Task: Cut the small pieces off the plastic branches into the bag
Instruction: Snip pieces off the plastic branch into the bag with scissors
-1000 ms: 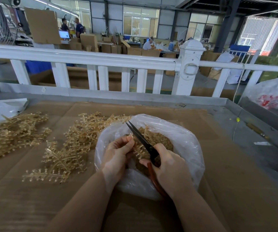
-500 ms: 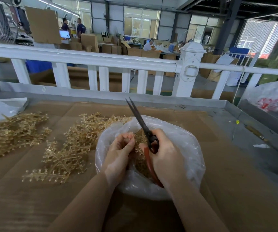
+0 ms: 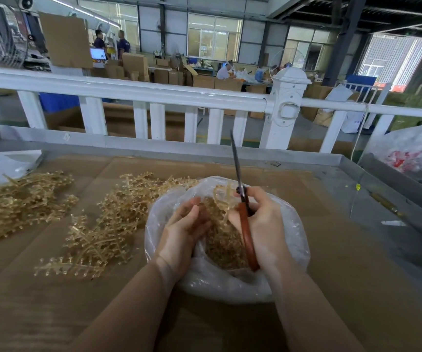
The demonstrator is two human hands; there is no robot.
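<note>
Right hand (image 3: 260,224) gripping scissors (image 3: 241,207), closed blades toward 12 o'clock; left hand (image 3: 184,227) loosely curled, grip unclear, over bag (image 3: 291,240) holding cut pieces; uncut plastic branches (image 3: 108,224) at 9 o'clock, nearer left hand.

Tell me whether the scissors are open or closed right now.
Closed. The scissors show one thin dark blade line pointing up, with no gap between blades, while the right hand grips the red handles over the bag.

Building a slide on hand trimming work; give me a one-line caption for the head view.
Right hand holds scissors, blades up, over the bag of cut pieces.
</note>
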